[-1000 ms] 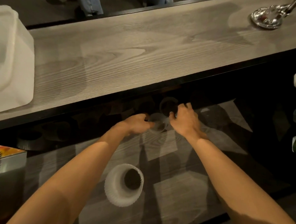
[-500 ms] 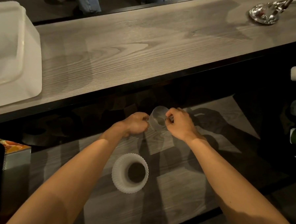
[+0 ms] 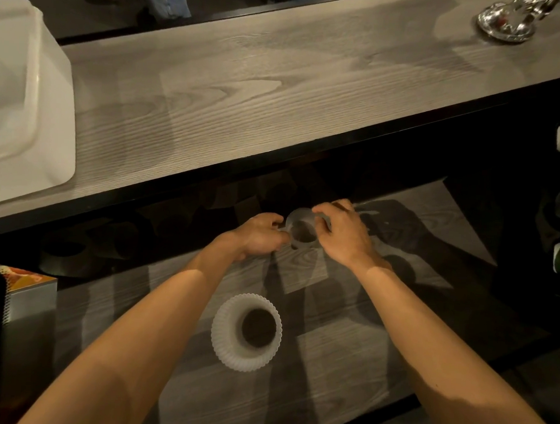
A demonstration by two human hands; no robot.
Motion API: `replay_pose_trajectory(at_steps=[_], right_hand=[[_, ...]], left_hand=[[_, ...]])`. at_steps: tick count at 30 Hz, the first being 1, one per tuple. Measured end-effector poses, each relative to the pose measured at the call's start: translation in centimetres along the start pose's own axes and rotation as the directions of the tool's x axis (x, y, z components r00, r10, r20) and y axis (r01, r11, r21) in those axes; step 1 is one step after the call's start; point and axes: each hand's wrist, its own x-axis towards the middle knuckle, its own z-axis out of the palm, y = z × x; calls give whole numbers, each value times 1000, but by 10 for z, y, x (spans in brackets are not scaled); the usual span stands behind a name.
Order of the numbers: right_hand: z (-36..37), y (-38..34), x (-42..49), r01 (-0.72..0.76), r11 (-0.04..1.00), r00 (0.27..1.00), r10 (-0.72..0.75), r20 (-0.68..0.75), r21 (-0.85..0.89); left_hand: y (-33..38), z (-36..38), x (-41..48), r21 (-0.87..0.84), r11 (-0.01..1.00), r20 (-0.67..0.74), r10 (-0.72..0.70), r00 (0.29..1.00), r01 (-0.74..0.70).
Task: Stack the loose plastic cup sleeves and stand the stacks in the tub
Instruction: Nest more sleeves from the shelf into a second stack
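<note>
Op: Hands?
Ann: Your L hand [image 3: 261, 235] and R hand [image 3: 342, 234] are both on one clear cup sleeve [image 3: 302, 230], over the lower shelf [image 3: 345, 361], just below the front edge of the wood-grain counter [image 3: 278, 98]. L thumb + fingers curled, pinching its left rim. R fingers curled over the far/right rim. Both are grasping it, neither released.
Op: Sleeve pose?
Ann: Opening faces up toward you, tilted a bit. Can't tell if it touches the shelf.
Op: Other sleeves?
Ann: A ribbed white cup sleeve [image 3: 246, 331] stands upright on the shelf between your forearms, nearer you, well apart from the held one. One or several nested, can't tell.
Op: Tub?
Ann: The white tub [image 3: 50, 109] sits on the counter, far left, well apart from both hands, partly cut off by the frame edge.
Op: Rest?
Ann: A shiny metal dish [image 3: 506, 24] at the counter's far right. A colourful box [image 3: 31, 284] at left, by the shelf.
</note>
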Motion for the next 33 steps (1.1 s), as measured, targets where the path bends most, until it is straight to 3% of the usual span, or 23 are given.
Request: replay_pose_trajectory(at_steps=[3, 5, 7, 14, 18, 22, 33], right_hand=[[4, -3, 0, -158, 973, 985, 144, 95, 167], [4, -7, -2, -292, 901, 951, 237, 199, 321], [2, -10, -4, -323, 856, 941, 245, 234, 404], [-23, -24, -16, -291, 804, 957, 232, 176, 519], [-53, -48, -35, -171, 783, 985, 134, 106, 598], [-81, -79, -56, -107, 787, 994, 63, 94, 607], [-110, -133, -121, -46, 799, 954, -144, 264, 600]], left_hand=[[-3, 0, 4, -27, 1000, 15, -7, 1000, 7], [0, 1, 2, -44, 999, 30, 7, 1000, -5], [1, 1, -1, -75, 997, 24, 27, 999, -25], [2, -14, -32, -273, 954, -125, 95, 988, -127], [-1, -26, -67, -418, 882, -100, 192, 976, -217], [-8, -35, -104, -459, 830, -101, 305, 947, -317], [-42, -43, -182, -489, 791, 63, 454, 889, -369]])
